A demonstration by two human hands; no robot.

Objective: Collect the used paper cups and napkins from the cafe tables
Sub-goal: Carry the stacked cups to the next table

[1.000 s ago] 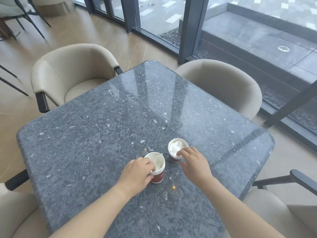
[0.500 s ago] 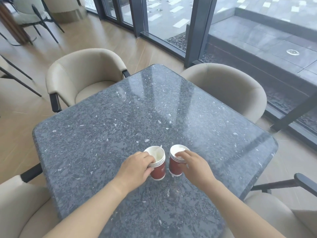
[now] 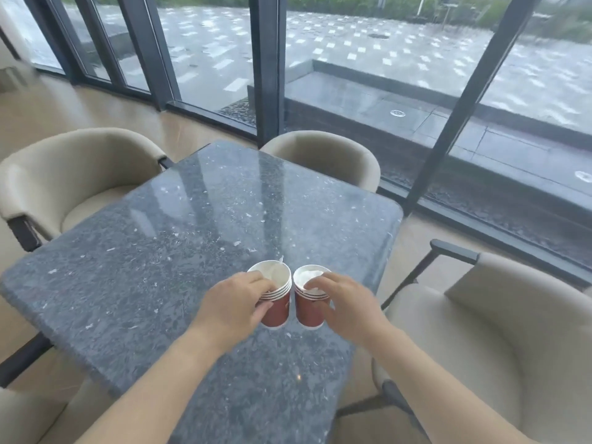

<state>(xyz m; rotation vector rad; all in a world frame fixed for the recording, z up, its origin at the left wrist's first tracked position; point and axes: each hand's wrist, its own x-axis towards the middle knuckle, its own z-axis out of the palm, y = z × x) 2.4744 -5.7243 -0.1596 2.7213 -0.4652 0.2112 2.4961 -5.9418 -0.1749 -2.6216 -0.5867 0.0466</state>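
Observation:
Two stacks of red paper cups with white rims are side by side above the grey speckled table (image 3: 166,251). My left hand (image 3: 234,304) grips the left cup stack (image 3: 278,310) by its rims. My right hand (image 3: 346,301) grips the right cup stack (image 3: 308,310), fingers over its rim. A crumpled white napkin (image 3: 306,277) fills the top cup of the right stack, and another napkin (image 3: 272,271) lies inside the left one. Both stacks look lifted just off the tabletop.
Four beige armchairs surround the table: one at the far left (image 3: 73,181), one at the far side (image 3: 323,158), one at the right (image 3: 499,331), one at the near left corner (image 3: 22,415). Floor-to-ceiling windows with dark frames (image 3: 267,68) stand behind.
The right cup went from standing alone to sitting on a stack beside the left stack. Both hands now hold their stacks slightly raised, and my head has lifted toward the windows.

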